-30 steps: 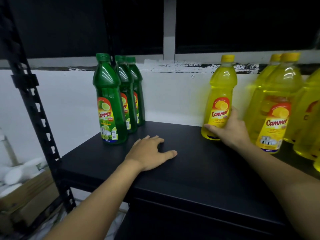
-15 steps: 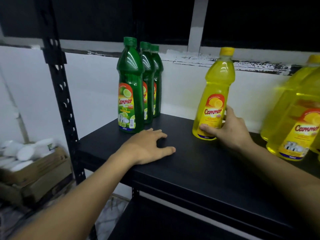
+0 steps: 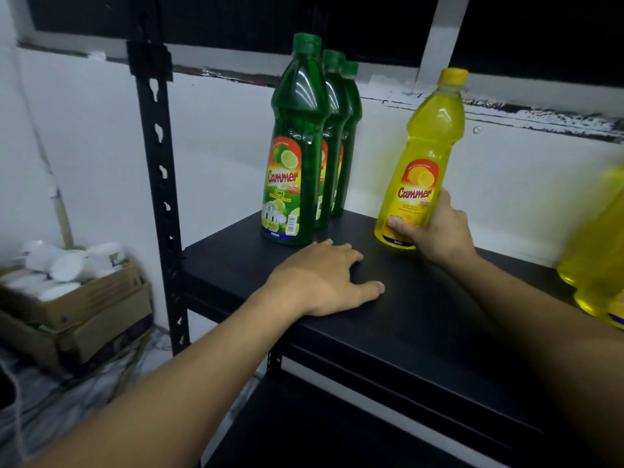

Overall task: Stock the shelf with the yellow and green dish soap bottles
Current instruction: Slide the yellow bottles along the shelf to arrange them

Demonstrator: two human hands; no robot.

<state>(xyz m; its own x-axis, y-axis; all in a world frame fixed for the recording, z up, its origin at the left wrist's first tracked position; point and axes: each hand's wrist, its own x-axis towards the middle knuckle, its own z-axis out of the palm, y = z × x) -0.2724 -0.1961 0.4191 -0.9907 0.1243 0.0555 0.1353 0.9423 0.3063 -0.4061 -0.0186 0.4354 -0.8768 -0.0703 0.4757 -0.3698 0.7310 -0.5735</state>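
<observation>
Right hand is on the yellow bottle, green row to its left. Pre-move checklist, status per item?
1. Grip: right hand curls round the yellow bottle low on its label: ok.
2. Yellow bottle capped, base on the shelf: ok.
3. Green bottles, three in a row front to back, upright: ok.
4. Bare shelf between the green bottles and the yellow bottle: ok.
5. Left hand flat on the shelf, fingertips near the front green bottle; touching or not: cannot tell.
6. Other yellow bottles at the right edge are blurred; their spacing: cannot tell.
</observation>
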